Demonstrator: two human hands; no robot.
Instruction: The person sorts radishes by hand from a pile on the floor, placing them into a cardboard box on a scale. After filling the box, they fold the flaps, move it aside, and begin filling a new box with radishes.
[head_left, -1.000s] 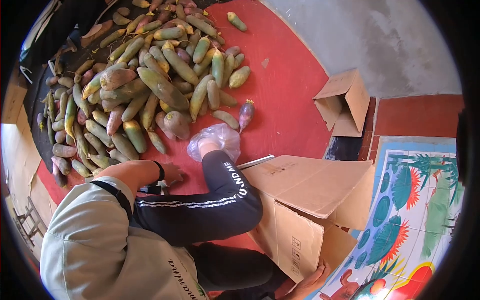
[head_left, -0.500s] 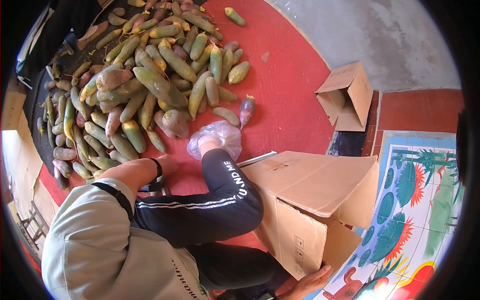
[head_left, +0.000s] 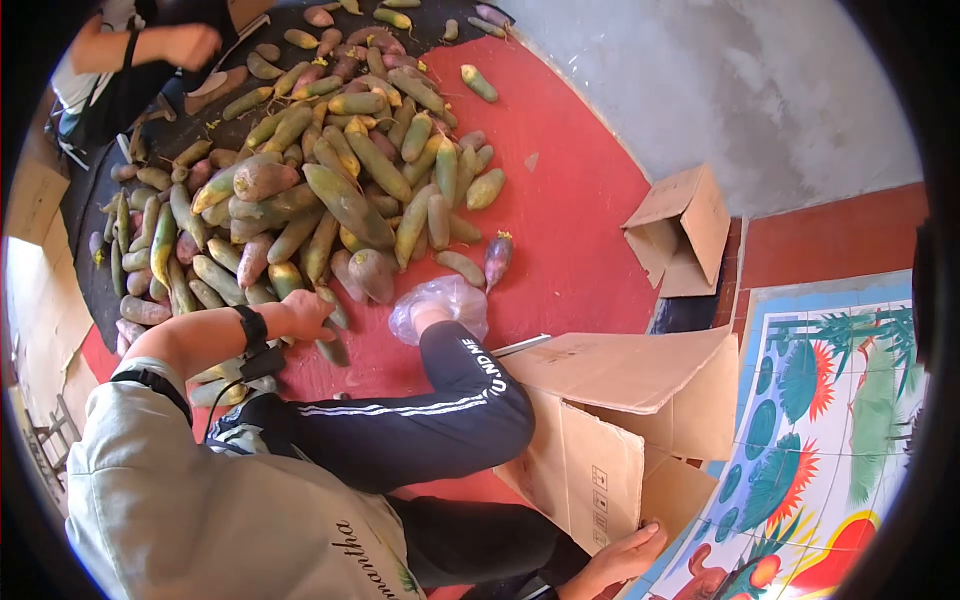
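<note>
A large pile of green and purplish radishes (head_left: 345, 205) lies on the red and black floor covering. My left hand (head_left: 303, 314), with a black band at the wrist, is at the pile's near edge. Its fingers are curled around the upper end of a slightly blurred green radish (head_left: 333, 351); the grip itself is partly hidden. On the other side, an open cardboard box (head_left: 575, 465) stands tilted beside my legs. My right hand (head_left: 628, 556) grips the lower edge of its flap, thumb on the outside. The box's inside is mostly hidden.
Another person's arm (head_left: 150, 47) is at the upper left, across the pile. A smaller open carton (head_left: 690, 225) lies by the grey wall. A clear plastic bag (head_left: 455, 300) covers my foot. Painted tiles (head_left: 800, 440) are at the right.
My left hand has moved back and a radish now shows below its fingers. The other person's arm has come into view. My right hand stays on the box flap. The view has shifted slightly.
</note>
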